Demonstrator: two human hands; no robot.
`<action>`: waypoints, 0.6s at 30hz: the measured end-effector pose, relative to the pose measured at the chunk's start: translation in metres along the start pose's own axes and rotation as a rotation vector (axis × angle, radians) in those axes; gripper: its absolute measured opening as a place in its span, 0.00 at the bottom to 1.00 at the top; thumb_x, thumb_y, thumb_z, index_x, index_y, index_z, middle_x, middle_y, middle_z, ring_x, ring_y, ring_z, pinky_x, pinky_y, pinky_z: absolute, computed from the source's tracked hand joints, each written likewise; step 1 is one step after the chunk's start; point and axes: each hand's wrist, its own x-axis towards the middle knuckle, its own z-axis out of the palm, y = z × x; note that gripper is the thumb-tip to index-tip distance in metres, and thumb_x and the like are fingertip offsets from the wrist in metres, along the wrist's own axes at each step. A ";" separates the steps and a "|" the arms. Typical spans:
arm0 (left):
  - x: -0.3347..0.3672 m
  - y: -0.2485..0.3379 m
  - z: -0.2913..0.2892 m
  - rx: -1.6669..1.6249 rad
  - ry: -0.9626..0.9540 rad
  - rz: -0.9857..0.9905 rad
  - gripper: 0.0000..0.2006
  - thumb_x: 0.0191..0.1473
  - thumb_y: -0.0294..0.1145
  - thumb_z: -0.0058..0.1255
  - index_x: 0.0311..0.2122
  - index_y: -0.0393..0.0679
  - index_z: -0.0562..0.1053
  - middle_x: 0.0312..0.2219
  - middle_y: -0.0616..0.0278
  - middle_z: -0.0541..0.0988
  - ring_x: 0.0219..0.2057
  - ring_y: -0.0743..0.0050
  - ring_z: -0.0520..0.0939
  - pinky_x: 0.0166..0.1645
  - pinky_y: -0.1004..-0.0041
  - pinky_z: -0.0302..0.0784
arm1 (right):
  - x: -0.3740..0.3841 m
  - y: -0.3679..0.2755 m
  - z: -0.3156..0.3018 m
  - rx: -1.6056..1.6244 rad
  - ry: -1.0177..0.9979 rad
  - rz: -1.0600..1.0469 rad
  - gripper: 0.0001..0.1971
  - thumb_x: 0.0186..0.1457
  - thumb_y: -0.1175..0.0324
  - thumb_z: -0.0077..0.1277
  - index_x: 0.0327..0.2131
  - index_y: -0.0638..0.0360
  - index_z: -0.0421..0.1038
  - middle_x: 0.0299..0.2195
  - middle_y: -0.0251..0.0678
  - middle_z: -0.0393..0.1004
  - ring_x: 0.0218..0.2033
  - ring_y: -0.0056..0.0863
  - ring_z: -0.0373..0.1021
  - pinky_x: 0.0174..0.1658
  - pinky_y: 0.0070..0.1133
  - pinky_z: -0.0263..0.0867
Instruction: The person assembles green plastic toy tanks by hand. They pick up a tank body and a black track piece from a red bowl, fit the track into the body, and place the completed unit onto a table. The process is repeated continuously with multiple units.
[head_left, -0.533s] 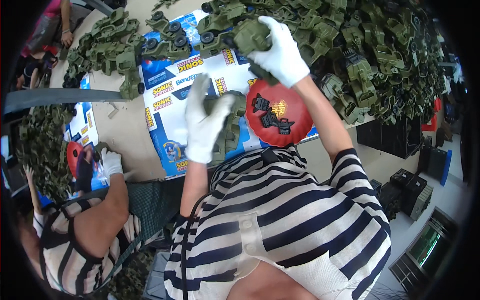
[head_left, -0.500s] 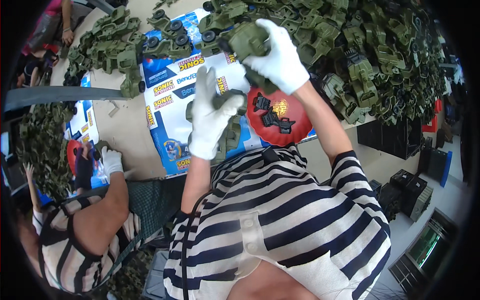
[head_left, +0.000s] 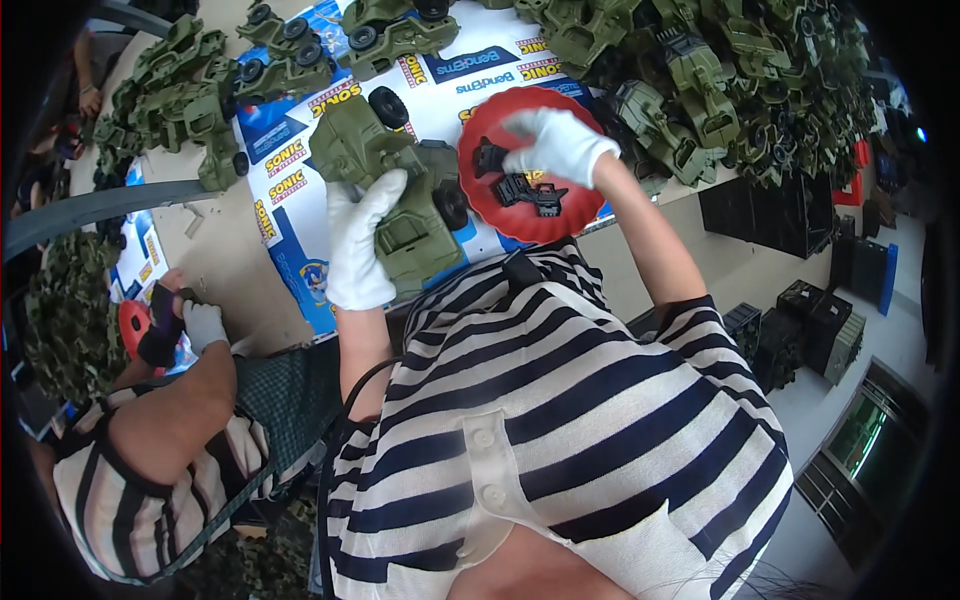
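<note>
My left hand [head_left: 362,245], in a white glove, is closed on the near left side of a dark green plastic toy truck [head_left: 415,235] with black wheels. The truck lies on a printed sheet in front of me; my fingers hide part of its body. Over a red scalloped dish [head_left: 535,232], my gloved right hand [head_left: 565,148] reaches down with thumb and fingers apart. Several small black plastic parts [head_left: 515,190] lie in the dish, close to those fingertips. Nothing shows between the fingers.
Green toy vehicles are heaped at the far right [head_left: 690,90], with more along the far left [head_left: 180,100]. A grey curved bar [head_left: 120,220] crosses the left side. A co-worker's gloved hand [head_left: 205,325] works at lower left. Black crates [head_left: 770,215] stand below the right edge.
My right hand has let go of a green toy vehicle at the far side and come back to the red dish. My left hand, raised and spread before, is now lower and grips the truck.
</note>
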 end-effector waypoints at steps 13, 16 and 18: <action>-0.011 -0.001 0.005 0.135 -0.113 -0.124 0.35 0.47 0.16 0.59 0.61 0.44 0.62 0.48 0.62 0.76 0.45 0.74 0.79 0.49 0.72 0.77 | -0.001 0.091 0.072 0.622 0.289 0.153 0.14 0.52 0.70 0.51 0.44 0.58 0.75 0.34 0.35 0.78 0.37 0.25 0.74 0.41 0.24 0.70; -0.002 -0.010 0.002 0.355 -0.200 -0.115 0.44 0.44 0.14 0.61 0.66 0.48 0.55 0.53 0.60 0.73 0.49 0.73 0.77 0.51 0.73 0.76 | -0.015 0.080 0.034 0.867 0.292 0.124 0.16 0.54 0.72 0.46 0.47 0.58 0.71 0.41 0.32 0.75 0.38 0.19 0.71 0.36 0.19 0.67; 0.005 -0.022 -0.008 0.472 -0.262 -0.180 0.48 0.43 0.15 0.63 0.68 0.44 0.50 0.53 0.58 0.72 0.51 0.72 0.75 0.51 0.74 0.75 | -0.032 0.049 0.010 1.467 0.146 -0.050 0.22 0.54 0.71 0.45 0.54 0.59 0.66 0.45 0.38 0.74 0.37 0.21 0.73 0.36 0.18 0.67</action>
